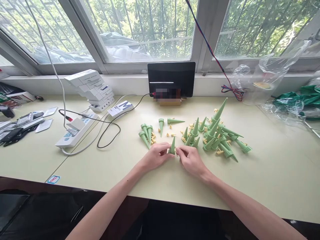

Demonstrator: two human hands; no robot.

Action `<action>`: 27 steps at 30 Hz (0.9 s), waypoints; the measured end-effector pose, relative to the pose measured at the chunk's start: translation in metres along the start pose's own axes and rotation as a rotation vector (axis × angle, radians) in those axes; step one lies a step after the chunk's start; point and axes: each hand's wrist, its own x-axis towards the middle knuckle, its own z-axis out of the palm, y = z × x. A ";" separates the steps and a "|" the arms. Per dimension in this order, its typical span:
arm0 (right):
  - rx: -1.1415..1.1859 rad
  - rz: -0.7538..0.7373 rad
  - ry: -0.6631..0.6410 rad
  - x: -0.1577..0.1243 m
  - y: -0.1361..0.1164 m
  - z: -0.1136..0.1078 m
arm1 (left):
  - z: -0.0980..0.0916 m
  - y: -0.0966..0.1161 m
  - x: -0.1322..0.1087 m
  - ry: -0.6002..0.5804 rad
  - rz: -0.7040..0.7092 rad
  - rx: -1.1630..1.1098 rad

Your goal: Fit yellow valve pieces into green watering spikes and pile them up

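Near the front middle of the table, my left hand (155, 156) is closed around the base of a green plant-watering spike (172, 146), its tip pointing up. My right hand (192, 160) pinches at the right side of that base, where a bit of a small yellow valve (175, 151) shows between the fingertips. Just beyond the hands lie a green spike (161, 126) tip toward me, another spike (175, 121) on its side and a few loose yellow valves (170, 126). Several spikes (149, 132) with yellow valves sit beyond my left hand.
A large heap of green spikes and yellow valves (212, 135) spreads to the right. A tablet (171, 75) leans at the window. Leftward are a power strip (75, 131), a black cable (120, 128), stacked white boxes (91, 88) and electronics. Plastic bags (265, 80) lie at far right.
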 end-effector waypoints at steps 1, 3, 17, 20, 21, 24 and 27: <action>0.038 0.040 -0.019 0.000 0.000 0.000 | 0.000 0.000 0.000 0.007 0.026 0.023; 0.101 0.101 -0.051 0.001 -0.001 -0.001 | 0.001 0.000 0.001 0.009 0.056 0.057; -0.058 -0.074 0.036 -0.001 0.001 0.001 | -0.001 -0.001 -0.001 -0.098 -0.149 -0.204; -0.028 -0.046 0.024 -0.001 0.001 0.001 | -0.001 0.000 0.000 -0.043 -0.108 -0.133; -0.002 -0.021 0.009 0.000 0.001 0.001 | -0.001 0.000 0.000 -0.023 -0.080 -0.100; 0.099 0.072 -0.045 0.001 0.000 0.000 | 0.000 0.002 0.001 0.003 0.011 -0.025; 0.165 0.121 -0.073 0.002 -0.001 -0.001 | 0.001 0.003 0.002 -0.001 0.040 0.016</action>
